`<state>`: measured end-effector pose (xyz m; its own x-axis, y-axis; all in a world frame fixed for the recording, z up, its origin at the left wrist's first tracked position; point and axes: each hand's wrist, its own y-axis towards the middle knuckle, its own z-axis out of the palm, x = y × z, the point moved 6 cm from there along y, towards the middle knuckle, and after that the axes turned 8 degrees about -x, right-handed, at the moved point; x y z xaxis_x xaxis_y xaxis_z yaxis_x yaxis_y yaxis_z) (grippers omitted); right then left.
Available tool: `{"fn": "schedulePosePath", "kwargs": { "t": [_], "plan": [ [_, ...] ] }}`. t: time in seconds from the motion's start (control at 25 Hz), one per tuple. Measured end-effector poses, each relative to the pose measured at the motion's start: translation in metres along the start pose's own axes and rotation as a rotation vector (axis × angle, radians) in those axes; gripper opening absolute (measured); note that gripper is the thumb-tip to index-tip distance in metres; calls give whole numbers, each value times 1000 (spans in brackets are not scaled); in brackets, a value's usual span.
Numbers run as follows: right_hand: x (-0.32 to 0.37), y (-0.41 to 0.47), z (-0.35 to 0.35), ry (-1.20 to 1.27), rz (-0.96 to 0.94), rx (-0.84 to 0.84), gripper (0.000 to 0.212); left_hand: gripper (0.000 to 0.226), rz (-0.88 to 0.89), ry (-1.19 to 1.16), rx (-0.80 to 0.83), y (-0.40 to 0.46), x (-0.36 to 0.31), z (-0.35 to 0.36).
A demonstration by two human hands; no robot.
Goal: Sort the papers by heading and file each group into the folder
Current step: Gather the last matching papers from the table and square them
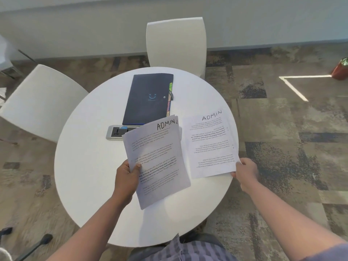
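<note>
Left hand (126, 178) grips papers (156, 162) (headed "ADMIN").

looks like an office, probably a meeting or breakout corner. evidence: small round white table (90, 166) with 2 plain white moulded chairs, one at the far side (177, 46) and one at the left (39, 102), no cushions or home decor. floor is patchwork commercial carpet tile (282, 129) in grey-brown tones, typical of workplaces. bare pale wall (94, 25) with a low skirting strip behind. on the table: a dark tabbed expanding folder (148, 98), and printed sheets with "admin" handwritten as heading (209, 142). a red item (340, 69) sits at the far right edge, too cropped to identify.
</note>
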<state>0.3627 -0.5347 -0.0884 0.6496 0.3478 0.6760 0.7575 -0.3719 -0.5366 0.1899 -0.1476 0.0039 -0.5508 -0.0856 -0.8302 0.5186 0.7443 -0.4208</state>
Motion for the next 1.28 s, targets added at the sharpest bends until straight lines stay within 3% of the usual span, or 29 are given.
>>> {"fn": "schedulePosePath", "kwargs": {
  "t": [0.4,0.68,0.84,1.04,1.28],
  "plan": [
    [37,-27,18,416,-30,121,18,19,26,-101,-156,18,-29,-40],
    [63,-48,0,314,-214,-135,27,21,7,-151,-186,23,-25,-66],
    [79,-58,-4,345,-287,-159,24,20,-13,-188,-151,26,-21,-64],
    [92,-68,-1,509,-241,-23,17,25,-91,-248,-79,32,-19,-57],
    [101,-104,32,534,-167,377,15,42,-237,-425,13,32,-24,-50]
  ]
}}
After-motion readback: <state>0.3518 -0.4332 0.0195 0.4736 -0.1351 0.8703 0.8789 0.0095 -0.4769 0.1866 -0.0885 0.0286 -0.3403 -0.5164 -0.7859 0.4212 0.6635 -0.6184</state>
